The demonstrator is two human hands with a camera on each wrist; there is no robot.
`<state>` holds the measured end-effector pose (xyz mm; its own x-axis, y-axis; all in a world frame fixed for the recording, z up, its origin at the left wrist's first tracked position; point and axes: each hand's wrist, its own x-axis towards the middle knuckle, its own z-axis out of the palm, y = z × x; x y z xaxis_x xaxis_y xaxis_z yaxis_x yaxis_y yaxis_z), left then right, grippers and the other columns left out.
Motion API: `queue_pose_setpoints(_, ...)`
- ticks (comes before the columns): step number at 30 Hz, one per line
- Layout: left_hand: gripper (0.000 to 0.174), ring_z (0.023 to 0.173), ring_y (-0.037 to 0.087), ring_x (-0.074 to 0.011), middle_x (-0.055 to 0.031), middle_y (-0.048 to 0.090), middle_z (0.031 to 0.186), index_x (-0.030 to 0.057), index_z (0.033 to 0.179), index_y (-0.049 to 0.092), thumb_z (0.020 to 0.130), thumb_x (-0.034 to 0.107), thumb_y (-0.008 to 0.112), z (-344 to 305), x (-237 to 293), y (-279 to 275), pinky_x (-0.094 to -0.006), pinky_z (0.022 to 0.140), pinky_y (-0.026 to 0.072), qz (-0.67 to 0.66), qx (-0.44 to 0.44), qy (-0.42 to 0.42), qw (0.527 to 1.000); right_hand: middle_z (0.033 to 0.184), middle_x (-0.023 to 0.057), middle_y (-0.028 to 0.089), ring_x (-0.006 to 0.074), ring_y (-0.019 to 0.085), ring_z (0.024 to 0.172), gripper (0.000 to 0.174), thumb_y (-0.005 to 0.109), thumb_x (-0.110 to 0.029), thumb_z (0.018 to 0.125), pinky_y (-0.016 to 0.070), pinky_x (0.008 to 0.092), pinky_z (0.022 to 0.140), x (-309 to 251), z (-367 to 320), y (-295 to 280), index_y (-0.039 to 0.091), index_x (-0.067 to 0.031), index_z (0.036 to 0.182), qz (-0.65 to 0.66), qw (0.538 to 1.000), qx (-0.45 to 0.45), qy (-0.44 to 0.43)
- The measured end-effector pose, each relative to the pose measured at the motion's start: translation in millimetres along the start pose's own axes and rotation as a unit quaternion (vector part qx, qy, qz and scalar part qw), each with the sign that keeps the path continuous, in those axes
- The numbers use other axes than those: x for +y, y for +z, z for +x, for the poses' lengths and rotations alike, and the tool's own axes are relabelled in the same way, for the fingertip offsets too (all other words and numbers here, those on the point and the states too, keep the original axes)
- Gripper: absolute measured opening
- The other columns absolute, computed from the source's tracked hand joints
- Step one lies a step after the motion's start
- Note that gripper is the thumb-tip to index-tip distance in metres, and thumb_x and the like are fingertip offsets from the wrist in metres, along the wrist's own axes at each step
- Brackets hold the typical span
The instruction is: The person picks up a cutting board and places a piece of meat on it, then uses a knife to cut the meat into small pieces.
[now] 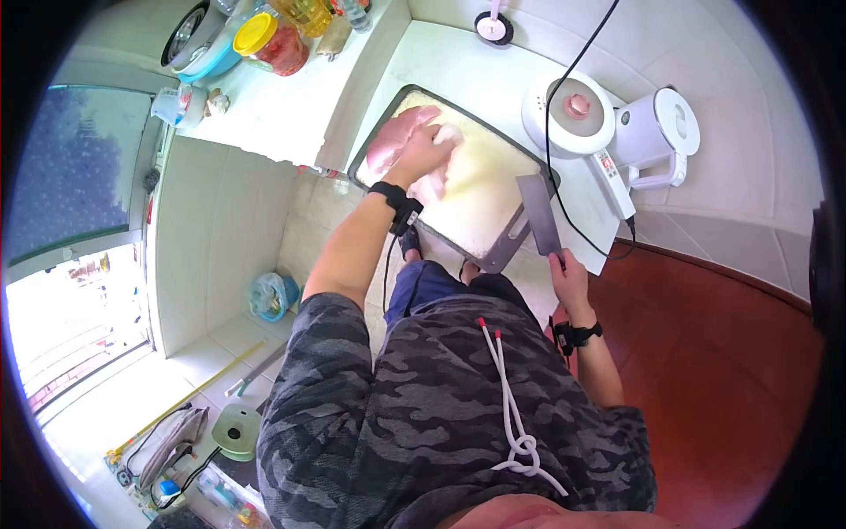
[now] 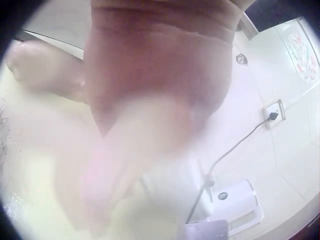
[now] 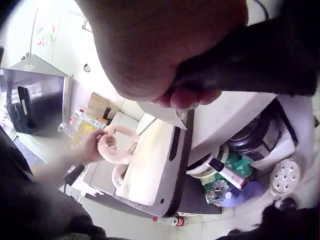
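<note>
A cutting board [image 1: 485, 189] with a dark rim and a slotted handle lies on the white counter. Raw pink meat [image 1: 392, 139] rests on its far left part. My left hand [image 1: 421, 157] grips a paler strip of raw meat [image 3: 115, 152], which hangs in a loop from the fingers in the right wrist view. In the left wrist view this meat is blurred below the palm. My right hand [image 1: 571, 284] holds a cleaver [image 1: 539, 216] by its dark handle, the wide blade over the board's right edge. The right fingers [image 3: 185, 99] curl round that handle.
Behind the board's right end stand a white round cooker [image 1: 568, 115] and a white kettle [image 1: 656, 132], with a black cable [image 1: 564, 66] hanging in front. A shelf at left bears a yellow-lidded jar [image 1: 273, 46] and bottles. A small blue bin [image 1: 275, 296] stands on the floor.
</note>
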<state>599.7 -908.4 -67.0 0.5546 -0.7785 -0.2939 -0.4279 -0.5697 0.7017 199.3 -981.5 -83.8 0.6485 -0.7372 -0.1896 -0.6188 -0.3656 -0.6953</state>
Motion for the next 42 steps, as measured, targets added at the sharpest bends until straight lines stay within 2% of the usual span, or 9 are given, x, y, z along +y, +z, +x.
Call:
queue_pose_setpoints(1, 0.043, 0.1, 0.067, -0.0255, -0.0159, 0.071, 0.104, -0.0047, 0.116, 0.063, 0.088, 0.027, 0.058, -3.4, 6.8, -6.7, -0.0353, 0.09, 0.0504, -0.171, -0.051, -0.002, 0.984, 0.065, 0.0223, 0.057, 0.0429, 0.06, 0.062, 0.027, 0.059, -0.027, 0.098, 0.0422, 0.0476, 0.054, 0.0, 1.5, -0.5, 0.056, -0.002, 0.088, 0.018, 1.0, 0.01, 0.005)
queue_pose_setpoints(4, 0.048, 0.098, 0.066, -0.0226, -0.0146, 0.07, 0.105, -0.0032, 0.124, 0.061, 0.087, 0.027, 0.057, 2.5, -2.2, -5.4, -0.0355, 0.089, 0.0512, -0.313, -0.109, -0.023, 0.943, 0.066, 0.0232, 0.058, 0.0437, 0.06, 0.063, 0.027, 0.059, -0.027, 0.098, 0.0424, 0.0476, 0.055, 2.5, 5.6, 1.4, 0.055, -0.0013, 0.089, 0.04, 0.999, 0.034, 0.005)
queue_pose_setpoints(8, 0.052, 0.111, 0.063, -0.026, -0.0176, 0.067, 0.115, -0.0014, 0.129, 0.06, 0.086, 0.028, 0.058, -11.1, -6.3, -1.8, -0.0349, 0.092, 0.0501, -0.317, -0.2, -0.073, 0.924, 0.069, 0.023, 0.06, 0.0428, 0.062, 0.066, 0.024, 0.058, -0.026, 0.098, 0.0434, 0.0476, 0.056, 2.3, 7.3, 6.5, 0.056, -0.0021, 0.092, 0.042, 0.999, 0.021, 0.011)
queue_pose_setpoints(10, 0.046, 0.103, 0.066, -0.0268, -0.0196, 0.066, 0.111, 0.0001, 0.126, 0.059, 0.087, 0.025, 0.062, -19.4, -18.7, 13.7, -0.0373, 0.09, 0.0535, -0.002, -0.119, -0.05, 0.992, 0.07, 0.0222, 0.061, 0.0424, 0.062, 0.066, 0.021, 0.058, -0.025, 0.098, 0.0445, 0.0475, 0.057, -4.4, 8.3, 9.5, 0.059, -0.0035, 0.098, 0.026, 0.999, 0.009, 0.023)
queue_pose_setpoints(11, 0.043, 0.111, 0.063, -0.0312, -0.0203, 0.064, 0.116, 0.0053, 0.124, 0.063, 0.087, 0.029, 0.064, -35.2, -15.3, 23.2, -0.0402, 0.095, 0.0515, 0.208, -0.009, 0.004, 0.978, 0.071, 0.0215, 0.062, 0.0419, 0.063, 0.067, 0.02, 0.058, -0.024, 0.098, 0.0455, 0.0474, 0.058, -9.4, 8.7, 10.8, 0.061, -0.005, 0.104, 0.008, 1.0, -0.007, 0.027)
queue_pose_setpoints(15, 0.045, 0.116, 0.058, -0.0337, -0.0141, 0.061, 0.125, 0.0098, 0.122, 0.065, 0.083, 0.03, 0.071, -26.8, -30.4, 50.8, -0.0449, 0.097, 0.0482, 0.165, 0.064, 0.195, 0.965, 0.072, 0.0196, 0.064, 0.0404, 0.064, 0.067, 0.025, 0.056, -0.023, 0.097, 0.0478, 0.0475, 0.059, -33.5, 18.5, 19.0, 0.063, -0.0091, 0.117, -0.009, 0.999, -0.013, 0.033)
queue_pose_setpoints(22, 0.027, 0.1, 0.064, -0.0312, -0.0083, 0.069, 0.105, 0.0088, 0.105, 0.072, 0.082, 0.021, 0.074, 11.3, -21.5, 97.9, -0.0412, 0.088, 0.0514, 0.107, 0.16, 0.252, 0.949, 0.082, 0.0166, 0.067, 0.0373, 0.066, 0.069, 0.029, 0.056, -0.02, 0.095, 0.0516, 0.0476, 0.061, -70.2, 75.5, 41.5, 0.061, -0.0119, 0.123, -0.064, 0.993, 0.074, -0.069)
queue_pose_setpoints(33, 0.019, 0.087, 0.061, -0.0299, -0.006, 0.063, 0.089, 0.0109, 0.092, 0.069, 0.075, 0.017, 0.075, 21.8, -23.3, 108.7, -0.0432, 0.076, 0.0485, 0.151, 0.184, 0.237, 0.942, 0.08, 0.0114, 0.068, 0.0326, 0.067, 0.065, 0.031, 0.057, -0.018, 0.094, 0.053, 0.0456, 0.057, -99.0, 115.3, 72.3, 0.059, -0.009, 0.123, -0.178, 0.982, 0.019, -0.059)
queue_pose_setpoints(42, 0.014, 0.081, 0.062, -0.0319, -0.008, 0.063, 0.086, 0.009, 0.085, 0.068, 0.078, 0.018, 0.074, 29.8, -21.5, 106.4, -0.0447, 0.071, 0.0501, 0.143, 0.182, 0.239, 0.943, 0.07, 0.0121, 0.064, 0.0329, 0.065, 0.057, 0.015, 0.056, -0.015, 0.091, 0.051, 0.0441, 0.05, -95.1, 84.0, 50.5, 0.054, -0.0043, 0.102, -0.206, 0.975, -0.076, -0.044)
